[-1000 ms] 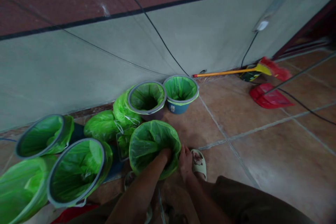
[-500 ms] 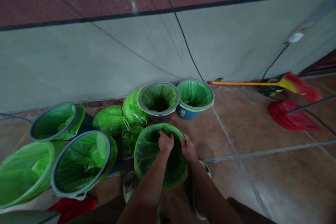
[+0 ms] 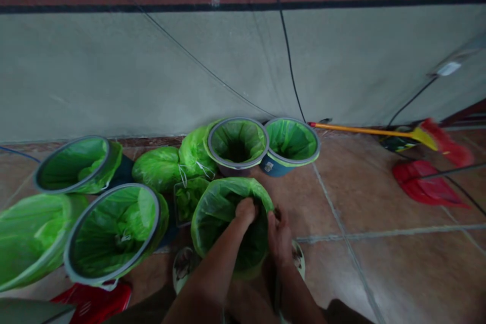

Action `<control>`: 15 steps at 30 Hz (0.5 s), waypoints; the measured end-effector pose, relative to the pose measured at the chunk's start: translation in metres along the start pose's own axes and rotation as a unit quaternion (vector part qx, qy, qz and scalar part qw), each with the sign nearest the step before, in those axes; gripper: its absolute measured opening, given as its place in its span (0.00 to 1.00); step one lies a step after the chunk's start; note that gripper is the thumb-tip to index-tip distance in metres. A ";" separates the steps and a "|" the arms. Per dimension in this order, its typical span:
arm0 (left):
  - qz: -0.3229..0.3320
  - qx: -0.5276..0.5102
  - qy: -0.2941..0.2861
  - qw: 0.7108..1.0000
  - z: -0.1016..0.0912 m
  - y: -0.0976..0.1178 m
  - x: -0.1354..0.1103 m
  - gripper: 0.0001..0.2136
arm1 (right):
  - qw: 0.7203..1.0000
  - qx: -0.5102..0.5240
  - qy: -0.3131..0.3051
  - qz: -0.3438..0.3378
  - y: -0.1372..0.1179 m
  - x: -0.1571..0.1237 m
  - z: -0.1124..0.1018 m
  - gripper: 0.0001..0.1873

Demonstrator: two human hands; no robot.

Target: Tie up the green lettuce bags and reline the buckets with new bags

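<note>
A bin lined with a green plastic bag (image 3: 216,210) stands on the floor just in front of my feet. My left hand (image 3: 246,211) is closed on the bag inside the bin's far right rim. My right hand (image 3: 279,235) grips the bag on the outside of that same rim, fingers curled over the edge. Both forearms reach down from the bottom of the view.
Several more green-lined bins stand around: two by the wall (image 3: 237,143) (image 3: 290,142), others at the left (image 3: 112,230) (image 3: 74,164). A tied green bag (image 3: 157,168) lies between them. A yellow-handled broom (image 3: 379,131) and red dustpan (image 3: 427,187) lie at the right. Cables run down the wall.
My hands slid from the bin's near rim up to its far right rim, then settled gripping the bag there. The view swung slightly left.
</note>
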State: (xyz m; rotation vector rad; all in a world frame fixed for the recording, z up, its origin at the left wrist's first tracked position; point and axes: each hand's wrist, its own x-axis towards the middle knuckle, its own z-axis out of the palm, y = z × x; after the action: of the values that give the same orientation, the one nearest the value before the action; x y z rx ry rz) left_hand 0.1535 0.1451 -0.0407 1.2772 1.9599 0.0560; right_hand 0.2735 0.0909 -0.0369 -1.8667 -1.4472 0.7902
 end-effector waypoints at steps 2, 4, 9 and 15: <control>-0.004 0.002 0.015 1.000 -0.011 -0.003 -0.010 0.13 | 0.998 -0.022 0.040 -0.035 -0.012 0.019 -0.007 0.30; -0.041 -0.024 0.063 0.997 -0.020 -0.005 -0.021 0.13 | 0.993 -0.050 0.012 -0.106 -0.030 0.043 -0.006 0.27; -0.181 -0.154 0.210 0.948 -0.027 -0.007 -0.031 0.16 | 0.936 -0.181 -0.199 -0.226 -0.071 0.094 0.026 0.22; -0.156 -0.135 0.134 0.969 -0.023 -0.032 -0.010 0.26 | 0.905 -0.270 -0.293 -0.150 -0.058 0.105 0.025 0.18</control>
State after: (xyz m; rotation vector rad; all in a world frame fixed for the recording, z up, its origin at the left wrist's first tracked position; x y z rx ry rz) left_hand 0.1165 0.1291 -0.0324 0.8081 2.2712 0.3430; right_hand 0.2421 0.2070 -0.0144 -1.7751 -2.4766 0.9013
